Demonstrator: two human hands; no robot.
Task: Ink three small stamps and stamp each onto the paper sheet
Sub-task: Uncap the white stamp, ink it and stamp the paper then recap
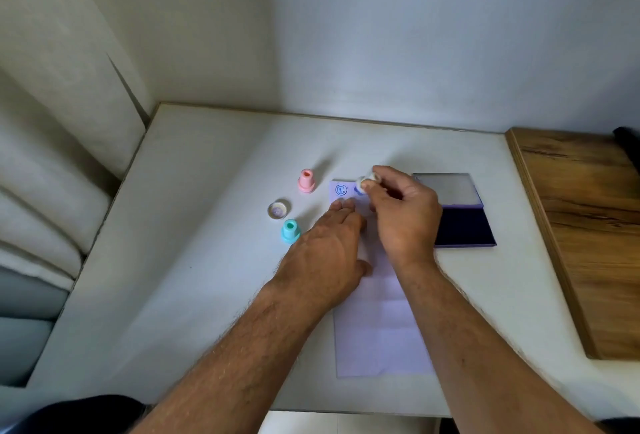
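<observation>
A pale lilac paper sheet (pixel 377 329) lies lengthwise on the white table (pixel 207 225). My left hand (pixel 325 253) presses flat on the sheet with straight fingers. My right hand (pixel 401 215) pinches a small white stamp (pixel 367 181) just above the sheet's far end. One round blue print (pixel 341 190) shows at the far left corner, and a second blue mark (pixel 359 190) shows right under the stamp. A pink stamp (pixel 306 180) and a teal stamp (pixel 290 231) stand upright to the left. The open ink pad (pixel 464 227) lies to the right.
A small round white cap (pixel 278 209) lies between the pink and teal stamps. A wooden board (pixel 581 225) sits along the table's right side. A wall runs behind the table, and cushions are stacked at the left.
</observation>
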